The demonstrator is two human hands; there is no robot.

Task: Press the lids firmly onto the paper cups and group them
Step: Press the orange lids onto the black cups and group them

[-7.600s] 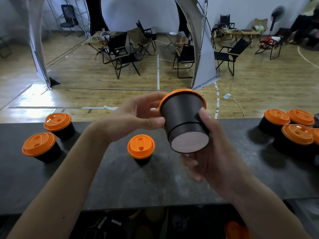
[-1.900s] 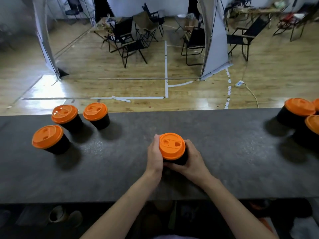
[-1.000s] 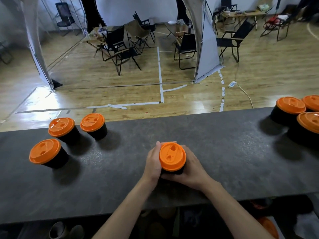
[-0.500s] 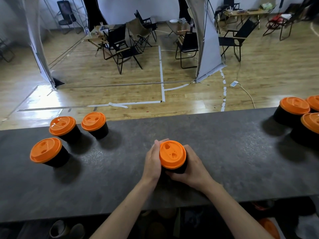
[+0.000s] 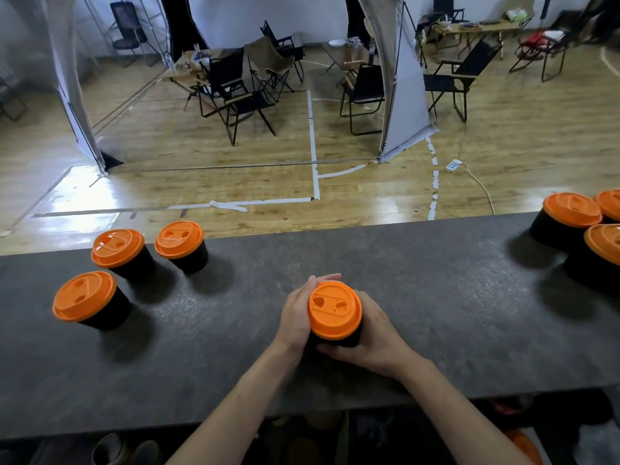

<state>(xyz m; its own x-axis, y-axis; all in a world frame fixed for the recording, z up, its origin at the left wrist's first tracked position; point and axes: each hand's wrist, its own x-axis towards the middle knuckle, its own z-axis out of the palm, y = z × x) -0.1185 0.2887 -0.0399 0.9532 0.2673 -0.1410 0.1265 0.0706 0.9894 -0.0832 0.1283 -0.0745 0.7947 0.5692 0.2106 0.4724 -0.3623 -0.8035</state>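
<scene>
Lid-seating step: black cup mid-counter, near front edge.
Holding it with left hand and right hand, fingers curled round its wall; orange lid on top, seemingly level. Next, probably: press rim down all round, then move beside three lidded cups or right cluster.

Glossy plastic lid; matt speckled counter; glossy wood floor.

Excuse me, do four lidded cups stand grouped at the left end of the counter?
No, only three stand there: one front cup and two rear cups behind it.
</scene>
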